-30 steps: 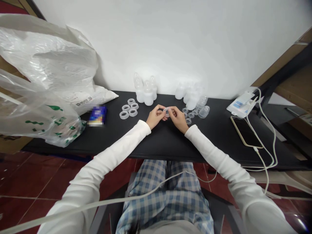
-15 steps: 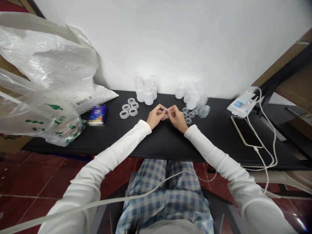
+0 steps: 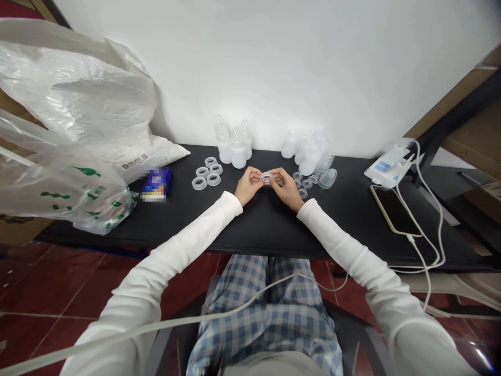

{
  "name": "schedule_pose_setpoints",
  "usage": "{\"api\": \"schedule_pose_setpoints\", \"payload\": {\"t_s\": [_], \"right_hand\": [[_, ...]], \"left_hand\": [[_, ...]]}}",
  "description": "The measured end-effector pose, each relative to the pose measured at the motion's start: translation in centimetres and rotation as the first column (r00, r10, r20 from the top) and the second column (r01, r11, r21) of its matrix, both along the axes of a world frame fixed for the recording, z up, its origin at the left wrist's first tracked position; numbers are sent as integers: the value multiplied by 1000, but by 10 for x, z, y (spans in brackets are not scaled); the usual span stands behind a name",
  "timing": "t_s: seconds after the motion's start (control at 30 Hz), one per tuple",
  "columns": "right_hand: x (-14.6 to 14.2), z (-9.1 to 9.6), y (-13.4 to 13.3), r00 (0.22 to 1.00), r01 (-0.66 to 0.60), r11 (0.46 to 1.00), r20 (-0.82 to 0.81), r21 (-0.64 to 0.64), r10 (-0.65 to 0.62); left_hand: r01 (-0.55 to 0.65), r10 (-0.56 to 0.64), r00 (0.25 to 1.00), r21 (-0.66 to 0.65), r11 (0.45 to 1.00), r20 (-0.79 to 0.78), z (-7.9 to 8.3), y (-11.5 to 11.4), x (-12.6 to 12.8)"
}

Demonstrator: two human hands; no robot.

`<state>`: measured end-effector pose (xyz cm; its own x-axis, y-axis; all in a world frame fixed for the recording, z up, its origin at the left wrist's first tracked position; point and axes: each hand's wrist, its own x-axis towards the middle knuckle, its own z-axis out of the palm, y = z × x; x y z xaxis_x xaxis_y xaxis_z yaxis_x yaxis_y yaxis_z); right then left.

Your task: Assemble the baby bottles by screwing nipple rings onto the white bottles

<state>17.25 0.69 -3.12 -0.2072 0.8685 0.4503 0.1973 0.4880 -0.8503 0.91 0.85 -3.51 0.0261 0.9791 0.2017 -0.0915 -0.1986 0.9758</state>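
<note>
My left hand and my right hand meet over the middle of the black table, fingers pinched on one small clear plastic ring held between them. To the left lie several more clear rings. Behind the hands stand assembled baby bottles. Small clear nipples and caps lie just right of my right hand, in front of a second cluster of bottles.
Big white plastic bags cover the table's left end, with a blue packet beside them. A phone on a white cable and a white box sit at the right. My legs are under the front edge.
The clear ring has been turned between my fingers, from face-on to more edge-on. Both hands have stayed in place, shifting only slightly upward.
</note>
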Motion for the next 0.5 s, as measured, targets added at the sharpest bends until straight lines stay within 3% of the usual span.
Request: {"api": "schedule_pose_setpoints", "payload": {"t_s": [0.5], "right_hand": [[-8, 1, -8, 999, 34, 999, -39, -11, -35]], "left_hand": [[-77, 91, 984, 99, 992, -152, 11, -12, 1]]}}
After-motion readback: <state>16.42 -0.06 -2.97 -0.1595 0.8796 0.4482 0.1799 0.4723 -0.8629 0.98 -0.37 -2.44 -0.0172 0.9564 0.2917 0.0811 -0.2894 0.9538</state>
